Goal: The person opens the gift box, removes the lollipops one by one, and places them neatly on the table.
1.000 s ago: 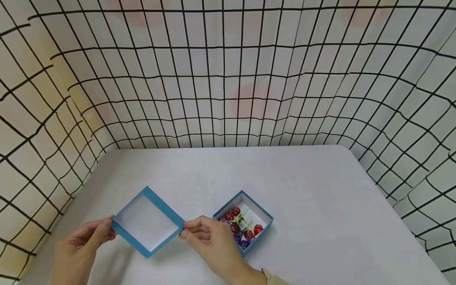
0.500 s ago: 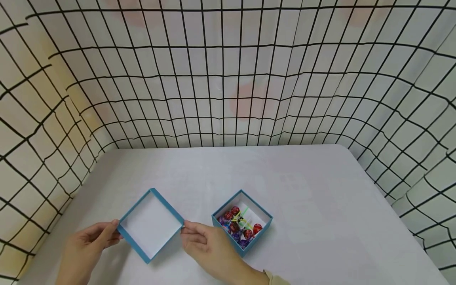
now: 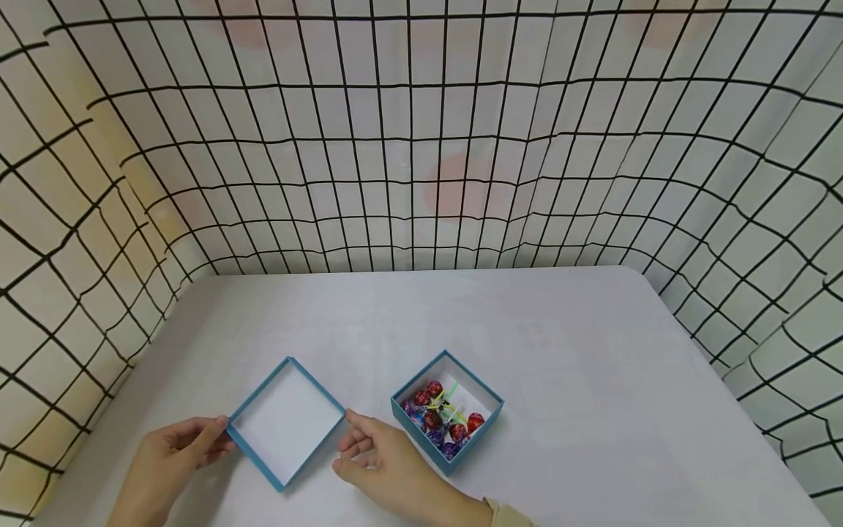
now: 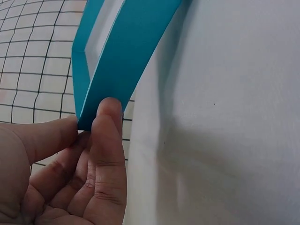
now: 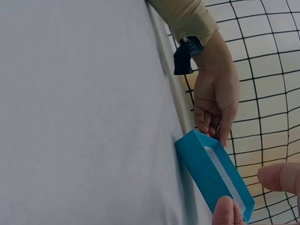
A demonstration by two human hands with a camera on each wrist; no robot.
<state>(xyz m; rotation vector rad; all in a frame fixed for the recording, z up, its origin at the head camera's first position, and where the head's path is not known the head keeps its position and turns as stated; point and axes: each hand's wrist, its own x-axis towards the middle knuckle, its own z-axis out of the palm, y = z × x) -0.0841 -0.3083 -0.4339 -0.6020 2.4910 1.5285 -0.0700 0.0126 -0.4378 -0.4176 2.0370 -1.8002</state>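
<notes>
A square blue box lid [image 3: 290, 424] with a white inside faces its hollow side up in the head view. My left hand [image 3: 173, 460] pinches the lid's left corner between thumb and fingers. At the right corner, my right hand [image 3: 388, 465] touches the blue lid wall [image 5: 201, 168] with its fingertips, while its thumb [image 5: 279, 177] stands away from it. To the right of that hand sits the matching open blue box [image 3: 473, 399]. Inside it lie several lollipops [image 3: 432, 419] in red and purple wrappers, their sticks yellow, green and white.
A white-covered table [image 3: 566, 366] lies under everything. Black-and-white grid cloth [image 3: 421, 146] rises behind it and along both sides. The left forearm wears a beige sleeve [image 5: 190, 18] with a dark band [image 5: 185, 54] at the wrist.
The lid has moved slightly right and toward me, and its hollow now faces upward more. My right thumb has come off the lid's corner. The box with the lollipops has stayed put.
</notes>
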